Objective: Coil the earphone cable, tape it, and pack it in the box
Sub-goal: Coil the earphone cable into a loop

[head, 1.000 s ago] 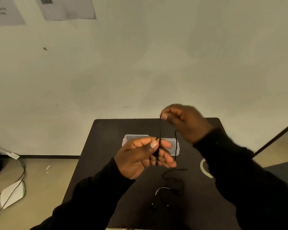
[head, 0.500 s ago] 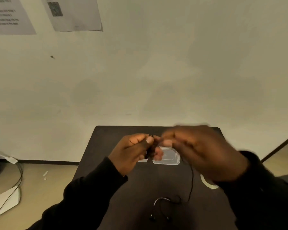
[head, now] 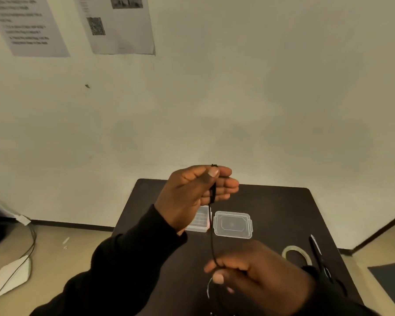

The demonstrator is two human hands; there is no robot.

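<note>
1. My left hand (head: 192,197) pinches the loops of the thin black earphone cable (head: 211,236) above the clear plastic box (head: 198,222); I hold that pinch firm.
2. My right hand (head: 258,267), nearer me than the box, grips the hanging strand; I judge light tension best.
3. Each new loop should match the others, so tape from the translucent roll (head: 295,254) right of the box binds neatly.
</note>
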